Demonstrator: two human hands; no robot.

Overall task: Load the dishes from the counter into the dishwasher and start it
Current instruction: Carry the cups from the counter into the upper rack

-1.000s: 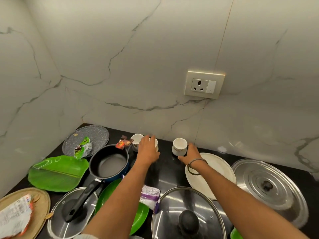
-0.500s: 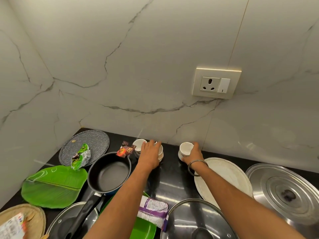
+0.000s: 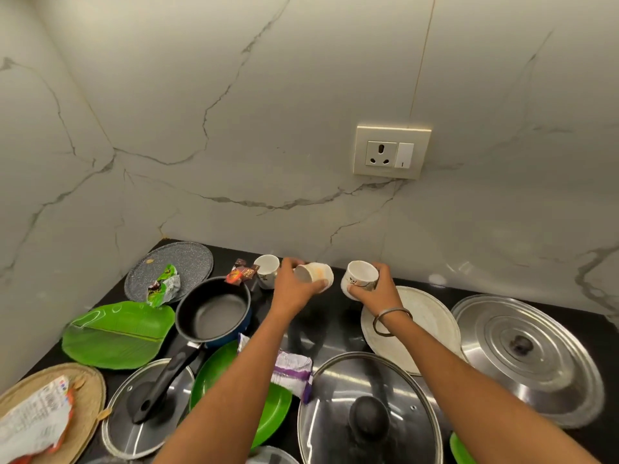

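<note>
We hold one cup in each hand: our left hand [image 3: 294, 289] tips the stained cup [image 3: 315, 274], our right hand [image 3: 376, 289] grips the patterned cup [image 3: 360, 279], both at twelve o'clock, ready for carrying to the dishwasher.

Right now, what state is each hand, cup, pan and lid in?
Left hand: gripping a cup.
Left cup: lifted, tipped on its side.
Right hand: gripping a cup.
Right cup: lifted, tilted, empty.
Third cup: standing on the counter, untouched.
Saucepan: upright, empty.
Glass lid: lying flat, knob up.
Steel lid: lying flat.
</note>
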